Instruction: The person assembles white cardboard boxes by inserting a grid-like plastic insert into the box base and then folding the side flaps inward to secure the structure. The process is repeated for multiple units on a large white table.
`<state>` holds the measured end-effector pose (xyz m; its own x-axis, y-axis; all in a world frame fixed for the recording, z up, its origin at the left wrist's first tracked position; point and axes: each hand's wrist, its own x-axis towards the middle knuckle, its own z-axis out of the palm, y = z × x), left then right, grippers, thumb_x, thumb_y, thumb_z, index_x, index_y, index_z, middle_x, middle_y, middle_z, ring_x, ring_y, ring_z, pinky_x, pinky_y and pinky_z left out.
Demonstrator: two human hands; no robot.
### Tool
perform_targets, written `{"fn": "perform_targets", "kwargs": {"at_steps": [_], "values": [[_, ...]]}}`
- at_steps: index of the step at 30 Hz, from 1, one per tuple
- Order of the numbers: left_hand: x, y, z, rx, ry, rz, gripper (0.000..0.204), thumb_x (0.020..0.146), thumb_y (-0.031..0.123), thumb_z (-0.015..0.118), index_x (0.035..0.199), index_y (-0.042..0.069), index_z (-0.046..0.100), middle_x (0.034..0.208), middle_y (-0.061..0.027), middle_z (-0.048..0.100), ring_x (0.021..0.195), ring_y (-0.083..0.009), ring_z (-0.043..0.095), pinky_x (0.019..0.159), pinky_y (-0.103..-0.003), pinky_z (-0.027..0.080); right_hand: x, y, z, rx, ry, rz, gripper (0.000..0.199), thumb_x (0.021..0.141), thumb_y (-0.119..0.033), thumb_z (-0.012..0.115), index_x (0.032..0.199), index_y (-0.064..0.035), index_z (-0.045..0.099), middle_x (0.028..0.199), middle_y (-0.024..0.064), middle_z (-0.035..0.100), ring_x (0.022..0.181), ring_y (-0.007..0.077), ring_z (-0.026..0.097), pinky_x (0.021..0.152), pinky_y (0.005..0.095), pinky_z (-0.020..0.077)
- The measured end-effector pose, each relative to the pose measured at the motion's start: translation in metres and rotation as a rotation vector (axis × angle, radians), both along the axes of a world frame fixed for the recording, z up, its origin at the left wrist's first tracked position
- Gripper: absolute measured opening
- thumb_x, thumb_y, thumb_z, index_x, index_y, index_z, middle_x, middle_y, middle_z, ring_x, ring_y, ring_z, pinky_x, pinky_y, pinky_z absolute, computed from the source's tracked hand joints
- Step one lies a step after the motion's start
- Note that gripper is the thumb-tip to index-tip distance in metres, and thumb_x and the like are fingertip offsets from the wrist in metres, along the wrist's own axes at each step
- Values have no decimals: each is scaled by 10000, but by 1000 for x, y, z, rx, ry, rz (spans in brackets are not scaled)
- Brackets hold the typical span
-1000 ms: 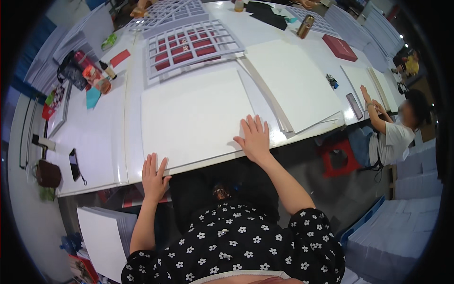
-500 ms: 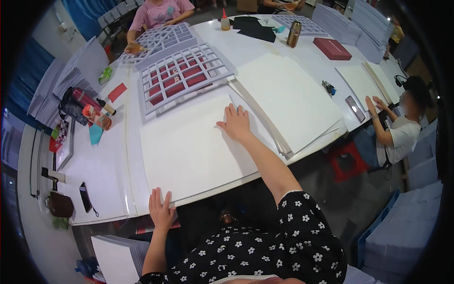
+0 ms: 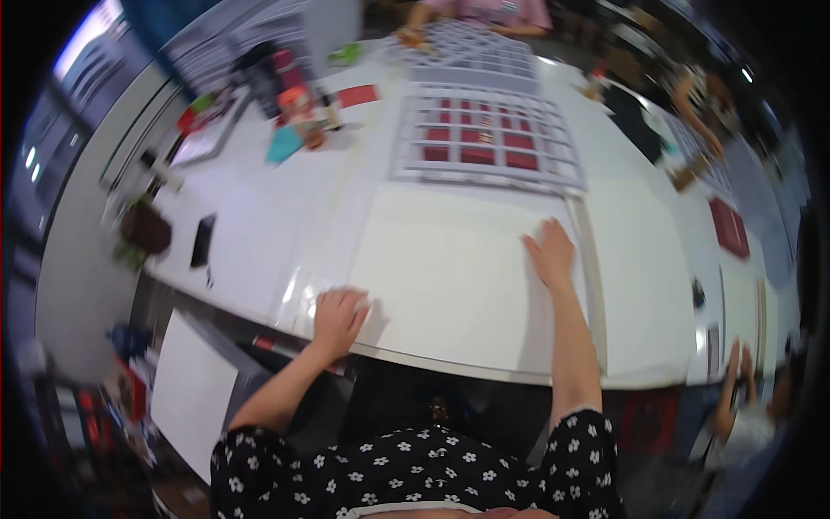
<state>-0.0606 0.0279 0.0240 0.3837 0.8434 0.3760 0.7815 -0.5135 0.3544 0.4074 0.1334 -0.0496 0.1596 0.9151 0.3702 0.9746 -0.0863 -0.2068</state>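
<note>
A large white board lies flat on the white table in front of me. My left hand rests at its near left corner, palm down, with the fingers loosely extended. On the board's right side, close to the far corner, lies my right hand, flat with the thumb spread. Just beyond the board is a grey lattice frame, and a red printed panel shows through its openings. To the right, a stack of white boards lies alongside.
At the left are a phone, an orange bottle and a red card. More white sheets stand below the table edge. A red box sits at the right. Co-workers' hands show at the right.
The view has swung left, so the table appears shifted right and blurred. My left hand has moved inward from the table's front edge. My right hand stays on the board's right side.
</note>
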Motion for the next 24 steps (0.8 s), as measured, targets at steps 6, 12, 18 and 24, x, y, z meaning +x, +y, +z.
{"fn": "perform_targets", "kwargs": {"at_steps": [6,12,18,24], "values": [[-1,154,-38,-44,-311,431,323,914,291,679,1115,39,698,1071,-165,670,1031,-367,600,918,-461,465,-2,5,17,-82,102,-84,677,911,-482,647,1389,-19,524,1489,220,449,1353,390,435,1099,523,345],[36,232,-46,-311,-232,585,292,894,372,706,1047,128,754,999,-84,697,994,-279,624,863,-436,438,-1,9,28,-253,96,-181,674,921,-483,636,1449,-91,490,1493,147,471,1343,380,428,1121,515,315],[49,238,-57,-266,-284,620,199,883,332,721,965,159,778,935,-47,689,939,-254,608,851,-422,396,-2,8,18,-321,6,-221,631,973,-472,562,1508,-170,420,1535,114,429,1395,368,374,1127,548,291],[46,239,-59,-251,-352,617,160,867,296,737,910,149,784,908,-41,688,926,-248,599,862,-409,386,-4,10,13,-326,-26,-191,595,1013,-467,484,1537,-210,370,1561,132,383,1414,370,351,1132,563,273]]}}
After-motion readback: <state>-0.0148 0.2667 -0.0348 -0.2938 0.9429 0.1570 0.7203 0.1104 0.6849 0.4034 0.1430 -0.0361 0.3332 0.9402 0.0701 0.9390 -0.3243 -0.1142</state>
